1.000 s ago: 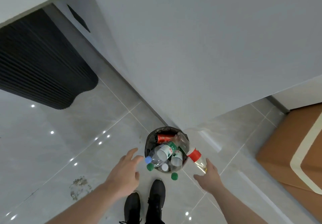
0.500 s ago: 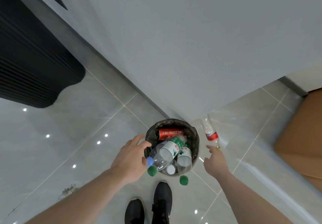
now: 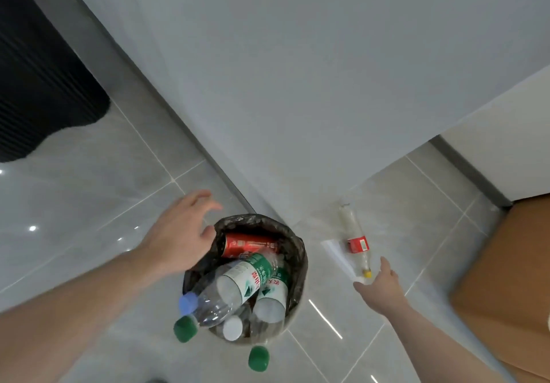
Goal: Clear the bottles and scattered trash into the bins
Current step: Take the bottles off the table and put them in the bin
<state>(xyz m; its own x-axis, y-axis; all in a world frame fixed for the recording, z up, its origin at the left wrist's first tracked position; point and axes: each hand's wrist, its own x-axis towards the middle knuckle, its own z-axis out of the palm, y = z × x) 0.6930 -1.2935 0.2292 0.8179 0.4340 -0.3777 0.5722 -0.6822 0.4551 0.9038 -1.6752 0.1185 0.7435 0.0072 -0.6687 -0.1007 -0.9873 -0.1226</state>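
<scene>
1. Since half a second ago, the clear plastic bottle with a red label and yellow cap (image 3: 356, 242) has left the right hand (image 3: 384, 289) and is now seen lying on the grey tiled floor (image 3: 89, 204), to the right of the bin and near the foot of the pale wall (image 3: 297, 70).
2. The right hand is held just below the bottle's yellow cap, fingers relaxed and spread, with nothing gripped; whether a fingertip touches the cap cannot be told.
3. The left hand (image 3: 178, 239) is raised beside the left rim of the small round bin lined with a black bag (image 3: 294, 245), fingers extended and loosely spread, holding nothing.
4. The bin is packed to overflowing: a red drinks can (image 3: 250, 244) lies across the far side, and a clear bottle with a green-and-white label (image 3: 235, 287) lies tilted on top, its blue cap pointing past the near-left rim.
5. A second green-labelled bottle (image 3: 272, 296) is seen beside it, and further caps, two green and one white, protrude over the near edge.
6. A brown cardboard box (image 3: 512, 278) stands on the floor at the far right, well apart from the bin.
7. A dark ribbed object (image 3: 38, 85) occupies the upper-left corner.
</scene>
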